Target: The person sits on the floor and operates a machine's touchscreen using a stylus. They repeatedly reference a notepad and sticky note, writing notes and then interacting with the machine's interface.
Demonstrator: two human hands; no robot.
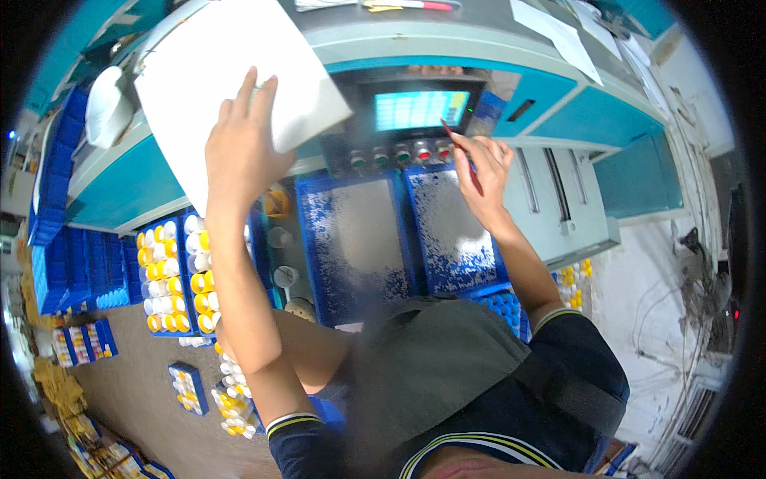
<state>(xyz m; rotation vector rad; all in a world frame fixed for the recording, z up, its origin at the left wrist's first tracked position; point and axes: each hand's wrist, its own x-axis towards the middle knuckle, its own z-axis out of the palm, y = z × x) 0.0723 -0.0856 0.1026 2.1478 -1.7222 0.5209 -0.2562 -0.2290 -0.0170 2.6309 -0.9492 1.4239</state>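
Note:
My left hand [243, 148] lies with fingers stretched out over a large white sheet or board [183, 88], which leans at the front of the bench. Its thumb is near the sheet's lower right edge. In my right hand [484, 172] is a slim red pen [475, 180], held in a pinch. The pen's tip is at the lit screen [419, 110] of a dark control panel, by its right part. I cannot tell whether the tip touches. Below the screen sits a row of round push buttons [403, 153], some green and some red.
Two blue trays [403, 231] of small grey pieces stand under the panel. Left of them are blue crates with white and yellow bottles [163, 279]. Papers [558, 36] and a pen [415, 5] lie on the bench top. A grey drawer cabinet [550, 191] stands at the right.

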